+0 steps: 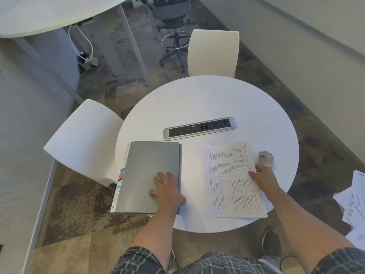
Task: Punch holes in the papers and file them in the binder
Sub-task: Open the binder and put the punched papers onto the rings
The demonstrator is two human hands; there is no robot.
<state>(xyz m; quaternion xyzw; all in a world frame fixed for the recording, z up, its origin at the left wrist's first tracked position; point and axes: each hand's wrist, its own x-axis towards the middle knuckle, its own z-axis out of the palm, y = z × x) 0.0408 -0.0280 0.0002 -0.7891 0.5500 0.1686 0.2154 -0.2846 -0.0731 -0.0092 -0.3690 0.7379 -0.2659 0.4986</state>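
A closed grey binder (147, 171) lies on the left part of the round white table (207, 99), coloured index tabs showing along its left edge. My left hand (166, 191) rests flat on the binder's lower right corner, fingers spread. A stack of printed papers (231, 180) lies to the right. My right hand (263, 178) grips the stack's right edge, thumb on top. A small grey hole punch (265, 158) sits just beyond that hand, near the table's right side.
A silver power and port strip (200, 128) is set into the table's middle. Two white chairs (87, 139) (213, 53) stand at the left and far sides. Loose papers (353, 206) lie on the floor at right. My shoe (271, 243) shows below the table.
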